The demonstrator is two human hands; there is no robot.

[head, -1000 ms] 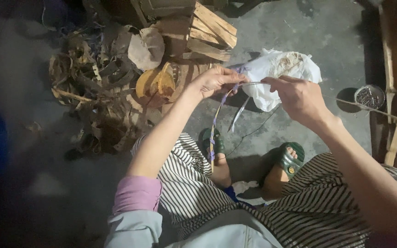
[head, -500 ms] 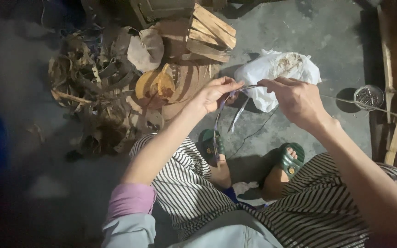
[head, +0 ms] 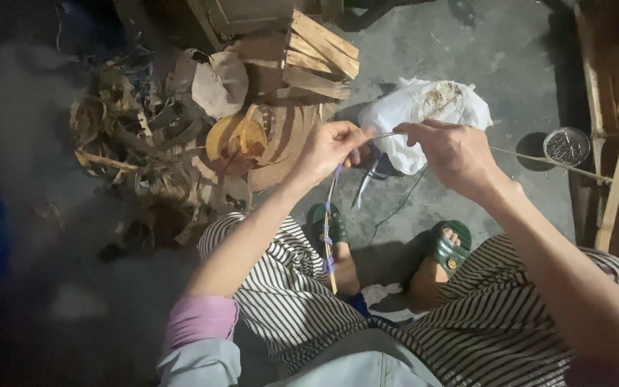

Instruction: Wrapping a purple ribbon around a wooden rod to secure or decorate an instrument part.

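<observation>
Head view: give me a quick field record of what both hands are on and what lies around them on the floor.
left hand: pinches a thin strip that hangs down between the knees, pale with purple wrapping
right hand: fingers closed on the upper end of the same strip, where it arcs between the hands
white plastic bag: on the concrete floor just beyond the hands
small round tin: right of the bag, dark small contents
wood pieces: stacked at top centre
dried strip scraps: piled at left
green sandals: on both feet

Both forearms reach forward; left hand (head: 326, 149) and right hand (head: 447, 152) raised close together, fingers pinched.
</observation>
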